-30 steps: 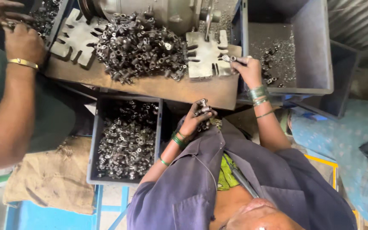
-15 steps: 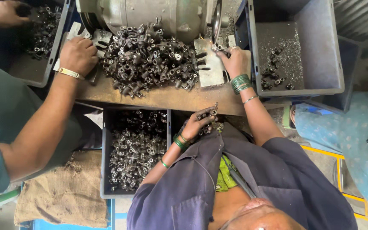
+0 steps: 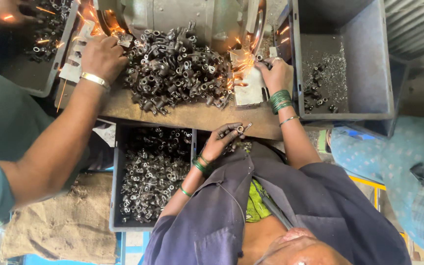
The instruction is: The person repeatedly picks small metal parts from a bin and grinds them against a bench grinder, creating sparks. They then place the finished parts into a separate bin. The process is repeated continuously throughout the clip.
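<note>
Sparks (image 3: pixel 235 68) now fly where there were none a moment ago: our right hand (image 3: pixel 275 74) has its grip clenched on a small metal part (image 3: pixel 263 62), pressed to the grinder wheel (image 3: pixel 259 22), so metal meets stone. Our left hand (image 3: pixel 223 142) pinches a second part (image 3: pixel 241 129) at the tabletop (image 3: pixel 192 115) edge. A co-worker's hand (image 3: pixel 103 56) also throws sparks beside the heap of parts (image 3: pixel 172 73).
</note>
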